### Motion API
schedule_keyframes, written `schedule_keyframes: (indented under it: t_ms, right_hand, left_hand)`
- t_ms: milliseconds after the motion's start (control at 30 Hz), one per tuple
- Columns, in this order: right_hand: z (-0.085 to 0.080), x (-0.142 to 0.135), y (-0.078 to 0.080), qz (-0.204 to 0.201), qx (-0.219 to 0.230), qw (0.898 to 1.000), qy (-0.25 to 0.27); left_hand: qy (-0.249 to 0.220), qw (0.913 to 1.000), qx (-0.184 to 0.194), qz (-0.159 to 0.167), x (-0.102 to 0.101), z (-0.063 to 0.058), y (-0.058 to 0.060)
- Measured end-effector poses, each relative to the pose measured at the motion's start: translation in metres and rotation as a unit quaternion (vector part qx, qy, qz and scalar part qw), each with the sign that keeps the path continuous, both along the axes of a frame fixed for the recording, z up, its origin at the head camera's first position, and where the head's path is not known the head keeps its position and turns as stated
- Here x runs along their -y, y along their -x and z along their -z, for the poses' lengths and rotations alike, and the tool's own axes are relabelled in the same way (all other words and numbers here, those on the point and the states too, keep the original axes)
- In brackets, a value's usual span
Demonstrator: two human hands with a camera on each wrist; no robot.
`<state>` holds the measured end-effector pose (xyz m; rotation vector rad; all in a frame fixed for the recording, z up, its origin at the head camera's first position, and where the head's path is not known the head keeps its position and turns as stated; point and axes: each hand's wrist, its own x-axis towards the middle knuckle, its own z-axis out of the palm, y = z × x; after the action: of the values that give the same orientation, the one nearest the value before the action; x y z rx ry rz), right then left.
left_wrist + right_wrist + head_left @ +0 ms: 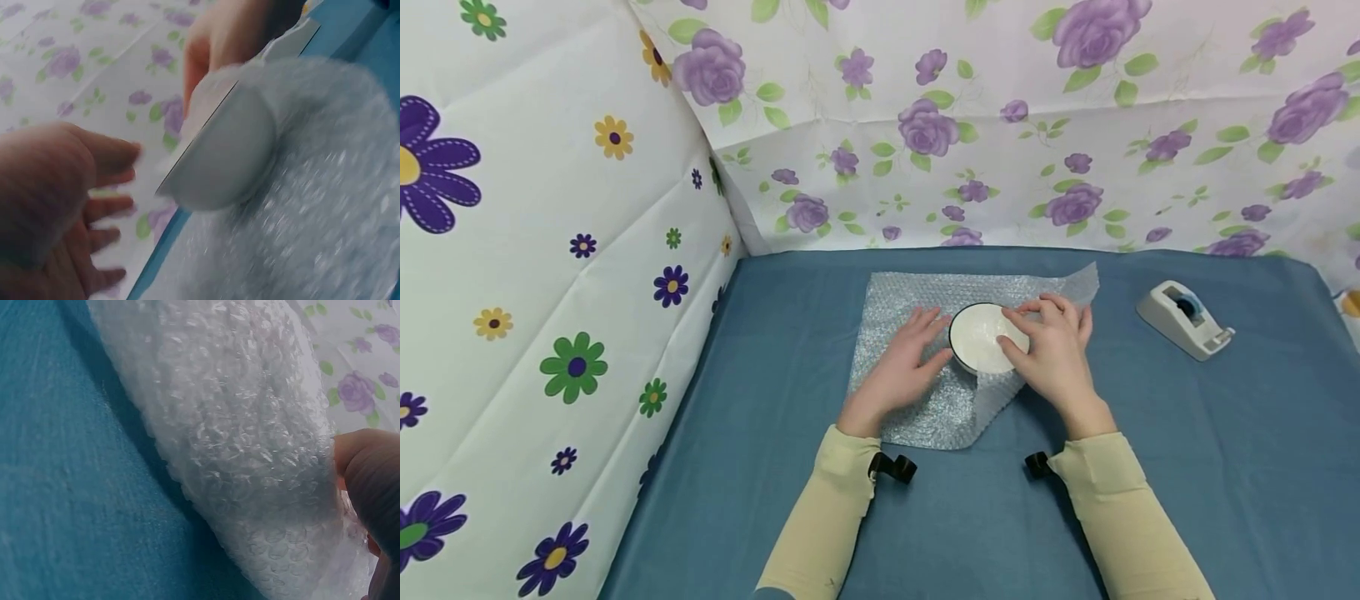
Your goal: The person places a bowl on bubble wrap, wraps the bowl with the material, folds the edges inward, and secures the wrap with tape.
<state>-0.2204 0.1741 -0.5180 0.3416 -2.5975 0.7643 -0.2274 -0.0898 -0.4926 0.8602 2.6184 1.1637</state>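
A white bowl [976, 333] with a thin dark rim stands upright on a sheet of bubble wrap [925, 421]. On its right side, the right hand [1060, 358] pinches a lifted part of the wrap against the bowl, thumb over the rim. That raised wrap [231, 437] fills much of the right wrist view, with the thumb at its edge. Beside the bowl's left side is the left hand [901, 367], its fingers spread and relaxed. In the blurred left wrist view, a gap shows between this hand [50, 200] and the bowl [228, 153].
A white tape dispenser [1186, 321] stands to the right on the blue tablecloth [1247, 467]. Flower-printed sheets [880, 158] hang behind the table and along its left side. A black wrist strap [893, 468] sits at the left cuff.
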Motion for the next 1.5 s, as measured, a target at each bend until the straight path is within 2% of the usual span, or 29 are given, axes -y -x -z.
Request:
schedule_keyframes:
  t_ms: [67, 133, 233, 400, 700, 867, 1133, 1367, 1500]
  right_hand:
    - [0.000, 0.001, 0.000, 0.004, 0.001, 1.000, -0.005]
    - [0.001, 0.002, -0.001, 0.003, 0.002, 1.000, -0.006]
    - [0.002, 0.002, -0.002, 0.002, 0.003, 1.000, -0.007]
    - [0.003, 0.003, -0.002, -0.001, 0.004, 1.000, -0.013]
    - [-0.001, 0.007, -0.001, -0.008, 0.028, 0.999, -0.031]
    - [-0.002, 0.009, -0.002, -0.013, 0.043, 0.998, -0.036]
    - [-0.004, 0.010, -0.004, -0.018, 0.053, 0.997, -0.048]
    - [-0.004, 0.010, -0.003, -0.024, 0.039, 0.998, -0.043]
    - [-0.006, 0.008, -0.003, -0.017, 0.015, 0.999, -0.027]
  left_hand:
    - [-0.021, 0.9991, -0.028, 0.024, -0.008, -0.002, -0.003]
    - [-0.023, 0.9977, -0.047, 0.044, -0.015, -0.004, -0.005]
    - [0.001, 0.9952, -0.069, 0.069, -0.024, -0.002, -0.008]
    - [0.062, 0.9908, -0.088, 0.082, -0.032, 0.002, -0.014]
    - [0.124, 0.9829, -0.116, 0.070, -0.041, 0.010, -0.020]
    - [0.159, 0.9749, -0.143, 0.063, -0.046, 0.016, -0.023]
    - [0.207, 0.9614, -0.177, 0.041, -0.051, 0.019, -0.026]
    - [0.242, 0.9503, -0.195, 0.017, -0.056, 0.020, -0.026]
    - [0.256, 0.9462, -0.198, 0.007, -0.059, 0.020, -0.027]
